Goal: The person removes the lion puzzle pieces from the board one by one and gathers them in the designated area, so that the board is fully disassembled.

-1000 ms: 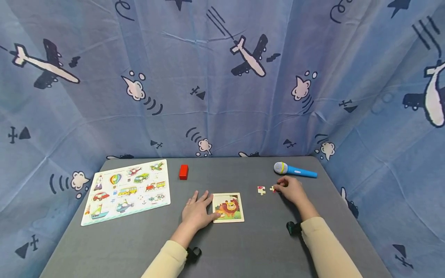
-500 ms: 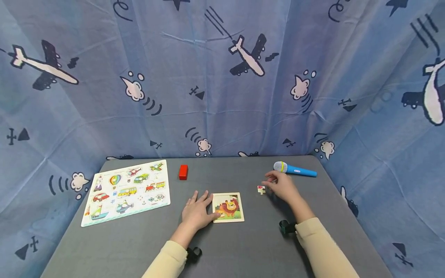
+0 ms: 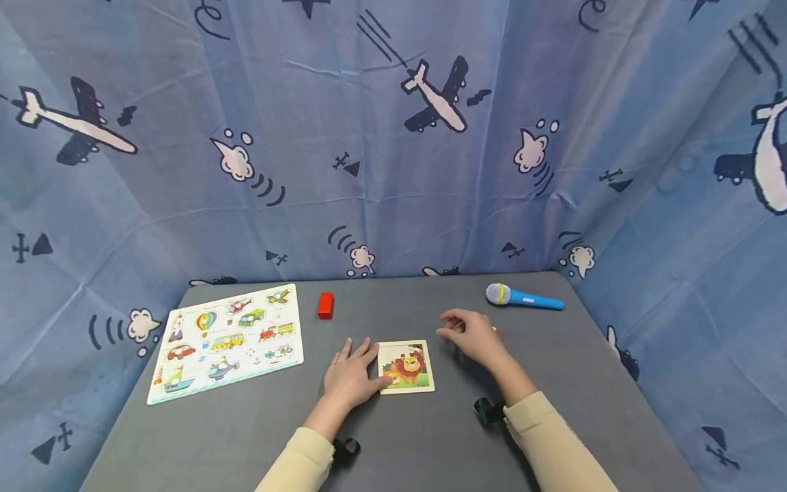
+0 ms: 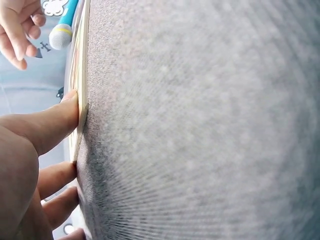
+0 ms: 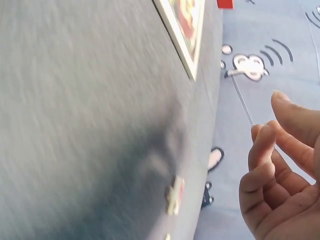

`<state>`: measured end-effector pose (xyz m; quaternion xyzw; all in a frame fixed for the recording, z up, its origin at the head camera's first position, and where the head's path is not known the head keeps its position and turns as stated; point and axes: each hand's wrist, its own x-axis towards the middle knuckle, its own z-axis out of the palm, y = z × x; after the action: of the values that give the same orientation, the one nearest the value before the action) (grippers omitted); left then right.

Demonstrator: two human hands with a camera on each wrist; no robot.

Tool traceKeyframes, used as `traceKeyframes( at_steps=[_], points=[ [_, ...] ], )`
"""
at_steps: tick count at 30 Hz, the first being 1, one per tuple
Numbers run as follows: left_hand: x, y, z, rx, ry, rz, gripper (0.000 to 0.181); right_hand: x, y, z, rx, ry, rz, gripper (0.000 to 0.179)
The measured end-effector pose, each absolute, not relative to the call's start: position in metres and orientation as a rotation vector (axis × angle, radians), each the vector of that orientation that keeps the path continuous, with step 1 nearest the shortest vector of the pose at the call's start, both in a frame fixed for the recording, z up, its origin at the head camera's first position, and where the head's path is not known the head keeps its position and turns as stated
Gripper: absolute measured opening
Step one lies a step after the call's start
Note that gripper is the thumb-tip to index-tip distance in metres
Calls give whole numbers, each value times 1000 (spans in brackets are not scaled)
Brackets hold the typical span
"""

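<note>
A small square lion puzzle [image 3: 407,367] in a pale wooden frame lies on the grey table. My left hand [image 3: 350,381] rests spread along its left side, thumb touching the frame; in the left wrist view the thumb and fingertips meet the board's edge. Right of the puzzle, my right hand [image 3: 475,337] hovers with loosely bent fingers, and the right wrist view shows nothing between them. Below that hand a small puzzle piece [image 5: 175,195] lies on the table, and a sliver of a second piece [image 5: 167,236] shows at the bottom edge. In the head view the hand mostly hides them.
A picture board of vehicles [image 3: 227,342] lies at the left. Toward the back are a red block [image 3: 326,305] and a blue toy microphone [image 3: 529,298]. A blue airplane-patterned curtain [image 3: 277,137] hangs behind the table.
My right hand has moved left from the right-hand puzzle piece, past both pieces toward the lion puzzle. The left hand keeps its place on the frame.
</note>
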<state>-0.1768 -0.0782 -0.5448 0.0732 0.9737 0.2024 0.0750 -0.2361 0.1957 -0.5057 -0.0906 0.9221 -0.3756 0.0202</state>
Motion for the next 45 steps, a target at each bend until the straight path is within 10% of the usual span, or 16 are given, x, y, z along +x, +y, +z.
traceKeyframes(
  at_steps=[45],
  points=[
    [-176,-76,-543,213,2925,574,80,-220,138,-540,-381,2865,-1033,11]
  ],
)
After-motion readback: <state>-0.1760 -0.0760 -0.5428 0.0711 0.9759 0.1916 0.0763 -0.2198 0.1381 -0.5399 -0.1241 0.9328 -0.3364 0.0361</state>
